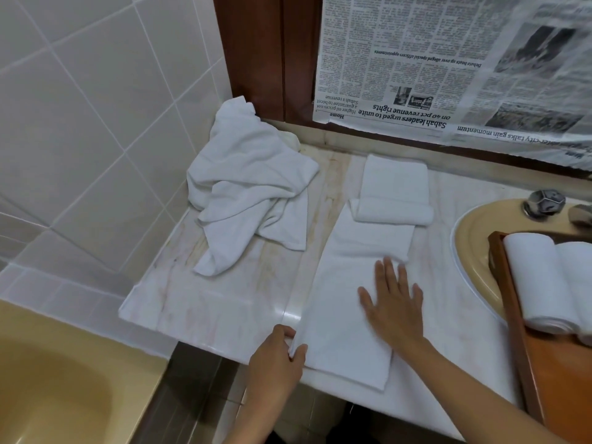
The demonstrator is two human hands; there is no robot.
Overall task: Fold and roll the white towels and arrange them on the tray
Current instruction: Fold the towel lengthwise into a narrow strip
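White tiled wall [96, 107] on the left, newspaper [448, 65] taped over the dark wood-framed window, marble counter [224, 302] below.

On the counter [224, 315] the long towel [346, 302] lies in the middle, a towel heap [253, 190] to its left, a folded towel [395, 184] at its far end, and to its right the tray [515, 331], holding rolled towels [538, 283], sits over the sink [474, 238].

Bathroom: tiled wall [80, 123], sink [474, 251], tap [543, 201], bathtub [54, 395].
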